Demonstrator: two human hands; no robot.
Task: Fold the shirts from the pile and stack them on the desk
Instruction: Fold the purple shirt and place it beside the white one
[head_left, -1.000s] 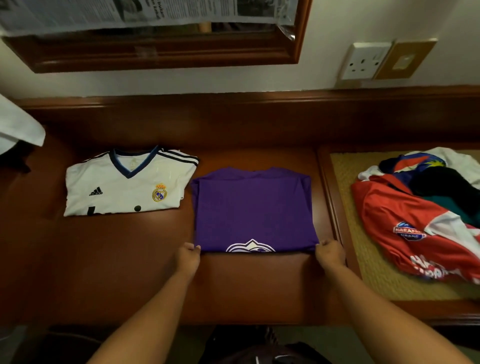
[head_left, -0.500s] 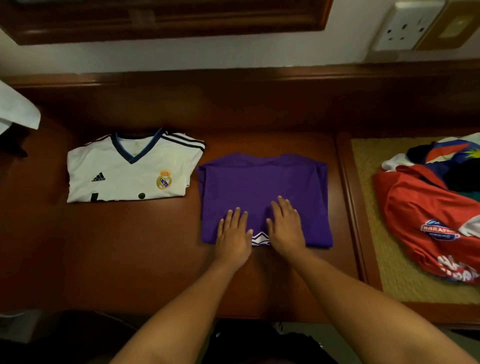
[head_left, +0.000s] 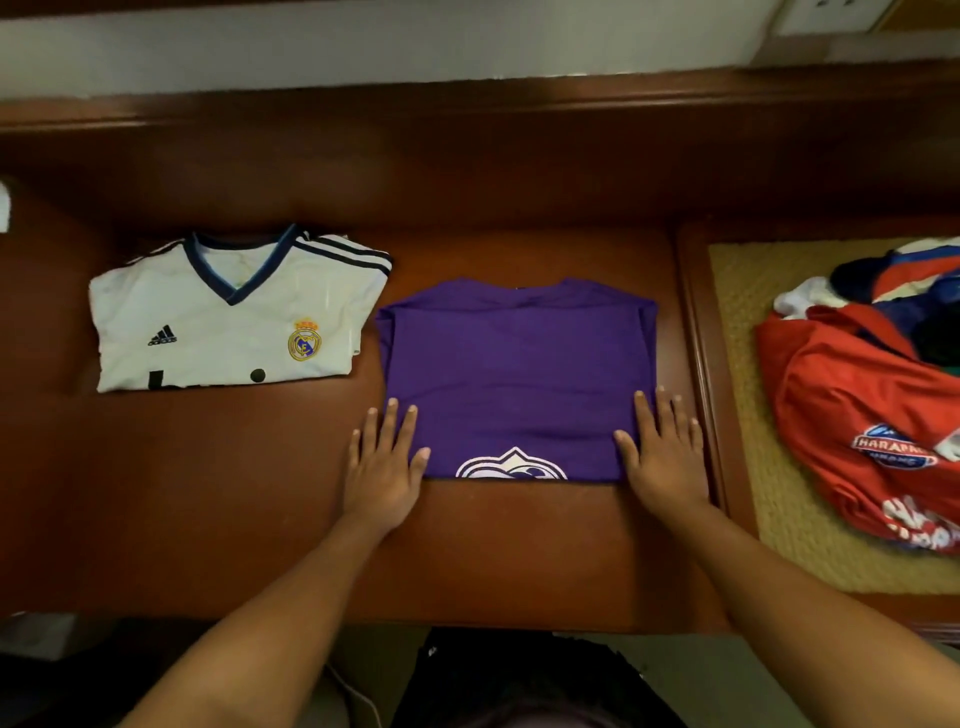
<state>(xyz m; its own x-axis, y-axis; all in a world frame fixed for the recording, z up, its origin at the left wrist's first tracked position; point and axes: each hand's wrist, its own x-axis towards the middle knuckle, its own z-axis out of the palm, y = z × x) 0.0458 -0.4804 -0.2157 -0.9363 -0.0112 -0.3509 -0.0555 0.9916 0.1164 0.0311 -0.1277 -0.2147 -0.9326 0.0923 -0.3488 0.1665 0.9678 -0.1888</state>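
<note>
Purple cloth, smooth and matte, lies folded into a near-square on the polished reddish-brown wooden bench (head_left: 260, 493); this purple shirt (head_left: 514, 374) shows the top of a white curved emblem along its near edge and a shallow neckline at its far edge. The left hand (head_left: 384, 462) lies flat with fingers straight and spread, on the shirt's near left corner, the outer fingers resting on bare wood. The right hand (head_left: 662, 457) lies flat the same way on the near right corner, fingers straight and slightly parted, its outer fingers over the shirt's side edge. Neither hand grips anything; both press palm-down.

Just beside the purple shirt, to the left, sits a folded white shirt (head_left: 234, 317), a neat rectangle with a dark blue V-collar, dark shoulder stripes, a small black logo and a gold round crest. Its right edge lies close to the purple one's far left corner; whether they touch cannot be told.

At the right, past a raised wooden rim, a coarse woven straw-coloured mat (head_left: 748, 415) carries a rumpled pile of shirts (head_left: 872, 395), glossy red fabric with white lettering uppermost, blue, white and dark cloth bunched behind it.
</note>
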